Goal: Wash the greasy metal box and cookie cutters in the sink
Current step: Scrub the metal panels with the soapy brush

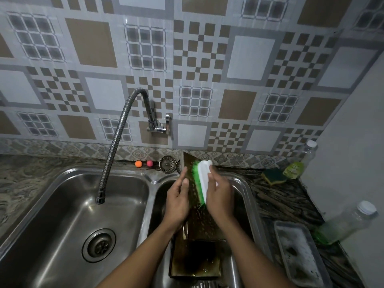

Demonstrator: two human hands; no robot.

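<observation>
A long greasy metal box (199, 223) stands tilted in the right sink basin (246, 196), its far end propped up toward the wall. My left hand (177, 201) holds the box's left wall, with the thumb over its edge. My right hand (220, 193) grips a white scrub brush with green bristles (201, 182), and the bristles press against the box's inner face. Brown grease spots cover the inside. No cookie cutters can be made out; something metallic shows at the bottom edge.
The left basin (68, 217) holds only its drain, under a flexible tap hose (112, 154). On the right counter lie a soapy grey tray (299, 252), a green-yellow sponge (273, 176) and two plastic bottles (347, 223). A sink strainer (167, 164) and two small balls (143, 163) sit behind.
</observation>
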